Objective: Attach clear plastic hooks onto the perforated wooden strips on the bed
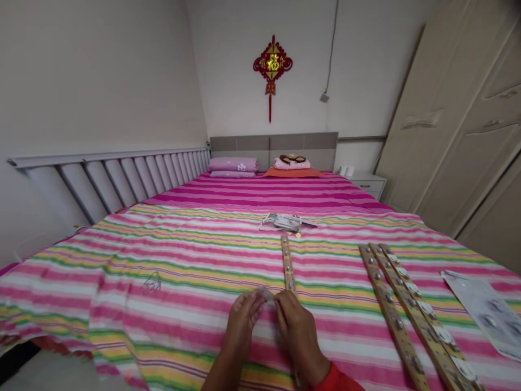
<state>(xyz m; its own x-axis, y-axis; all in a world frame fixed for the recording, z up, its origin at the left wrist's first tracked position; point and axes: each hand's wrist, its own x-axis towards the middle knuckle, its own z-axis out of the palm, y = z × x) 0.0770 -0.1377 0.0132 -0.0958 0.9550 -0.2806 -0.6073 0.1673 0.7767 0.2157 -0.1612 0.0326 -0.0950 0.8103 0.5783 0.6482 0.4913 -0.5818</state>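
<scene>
My left hand (240, 323) and my right hand (296, 331) meet low in the middle of the view over a striped bedsheet (171, 260). Both pinch a small clear packet (265, 295) between their fingertips. Directly beyond the hands a narrow wooden strip (287, 263) with metal studs lies lengthwise on the bed, its near end under my right hand. A red sleeve covers my right wrist.
Two more studded wooden strips (407, 309) lie side by side at the right. A clear plastic bag (488, 312) lies at the far right, and a pile of small packets (287, 221) mid-bed. Pillows (233, 164) at the headboard, a wardrobe (468, 136) on the right, a nightstand (368, 183).
</scene>
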